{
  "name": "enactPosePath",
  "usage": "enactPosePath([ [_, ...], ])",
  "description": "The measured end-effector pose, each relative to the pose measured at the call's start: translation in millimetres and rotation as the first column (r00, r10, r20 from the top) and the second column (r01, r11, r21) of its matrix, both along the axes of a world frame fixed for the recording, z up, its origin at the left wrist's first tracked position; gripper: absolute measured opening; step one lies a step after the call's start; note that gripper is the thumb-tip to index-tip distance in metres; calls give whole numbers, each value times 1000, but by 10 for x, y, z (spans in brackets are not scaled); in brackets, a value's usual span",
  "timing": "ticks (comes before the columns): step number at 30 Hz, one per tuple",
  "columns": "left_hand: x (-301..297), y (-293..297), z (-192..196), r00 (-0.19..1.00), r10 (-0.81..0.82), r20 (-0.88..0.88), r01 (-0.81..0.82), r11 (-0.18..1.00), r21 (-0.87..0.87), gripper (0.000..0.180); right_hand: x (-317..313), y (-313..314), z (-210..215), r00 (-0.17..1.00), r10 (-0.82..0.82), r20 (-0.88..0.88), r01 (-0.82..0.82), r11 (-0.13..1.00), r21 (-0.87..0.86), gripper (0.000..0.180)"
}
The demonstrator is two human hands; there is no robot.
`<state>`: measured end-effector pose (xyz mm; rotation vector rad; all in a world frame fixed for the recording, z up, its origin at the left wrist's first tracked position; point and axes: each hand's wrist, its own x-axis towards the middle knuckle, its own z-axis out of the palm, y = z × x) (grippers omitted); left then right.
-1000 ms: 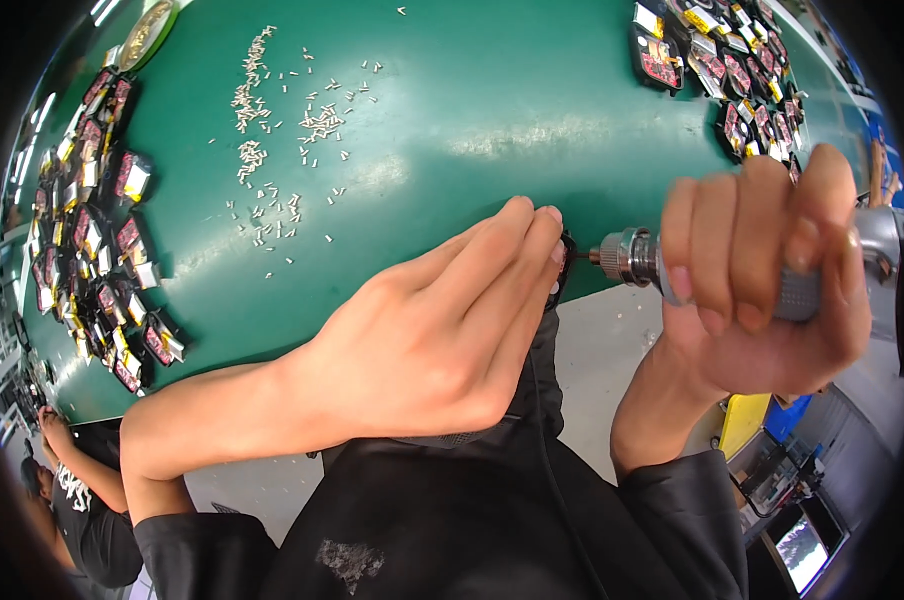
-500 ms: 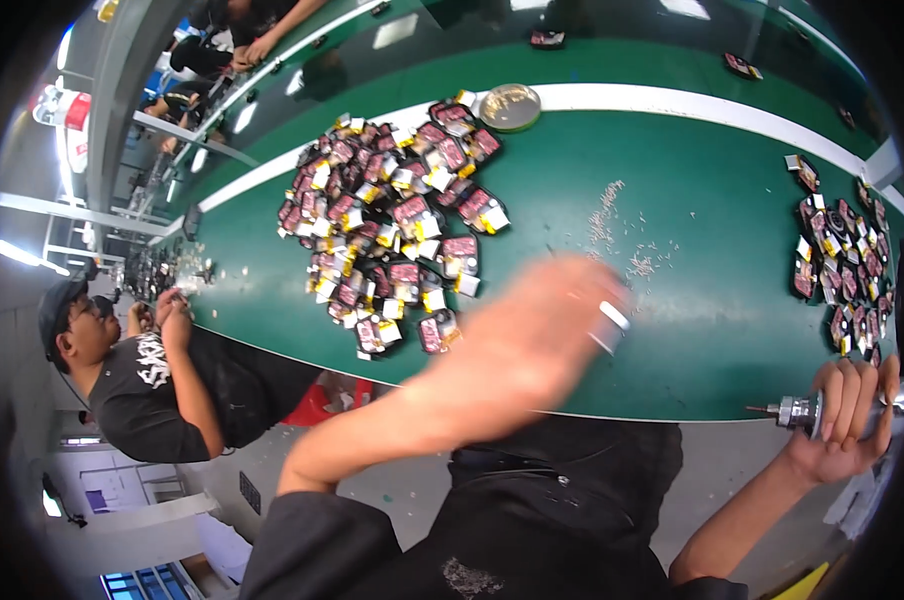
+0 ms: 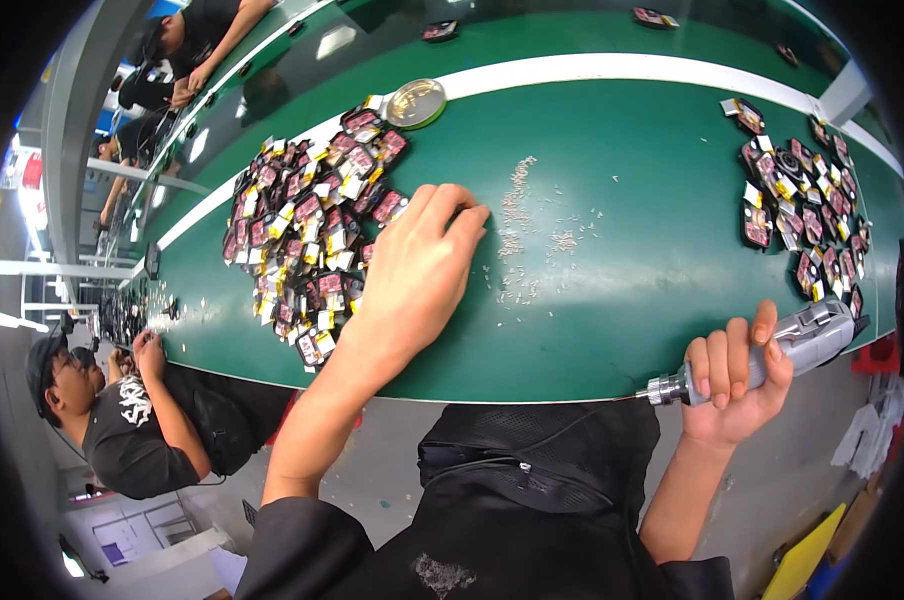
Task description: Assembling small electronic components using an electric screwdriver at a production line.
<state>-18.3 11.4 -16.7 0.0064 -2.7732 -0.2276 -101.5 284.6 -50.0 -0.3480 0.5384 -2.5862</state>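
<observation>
My right hand (image 3: 737,375) is wrapped round a grey electric screwdriver (image 3: 817,338), whose thin bit points left along the table's near edge. My left hand (image 3: 422,265) is back upward at the right side of a large heap of small black electronic units (image 3: 307,215) with pinkish boards and white-and-yellow tabs. Its fingers are curled together, and their undersides are hidden, so anything between them cannot be made out. Just right of its fingertips, tiny pale screws (image 3: 517,205) lie scattered on the green tabletop (image 3: 632,170).
A round dish (image 3: 416,103) of small bits stands behind the heap. More black units (image 3: 797,200) lie at the right. Beyond a white rail (image 3: 592,66), a few units rest on a dark green surface. A co-worker in black (image 3: 152,425) is at the left; others are at the far left.
My left hand has moved left from near the screws to the heap's edge. The view has shifted right, and the screwdriver, still in my right hand, shows more fully.
</observation>
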Motion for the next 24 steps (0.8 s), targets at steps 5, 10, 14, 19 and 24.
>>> enactPosePath([
  [5, -48, -45, -55, 997, -62, 50, 69, 985, -156, 18, -27, 42, -35, 999, 40, -21, -40, 999, -10, 13],
  [10, -49, 86, -32, 996, -84, -44, 80, 994, -81, 13, -4, 103, -39, 999, 52, -14, -53, 998, -25, 14],
  [14, 113, 405, 91, 994, -41, -99, 65, 965, 254, 6, 21, 86, 8, 1000, 25, 19, -25, 1000, -16, 11],
  [19, 179, 707, -53, 972, -75, -221, 193, 792, 579, 15, 21, 39, 57, 1000, 9, 23, -8, 1000, -30, 10],
  [24, 314, 969, -149, 967, 28, -254, 213, 462, 861, 13, 45, -43, 282, 999, -16, -38, 12, 993, -117, 14],
])
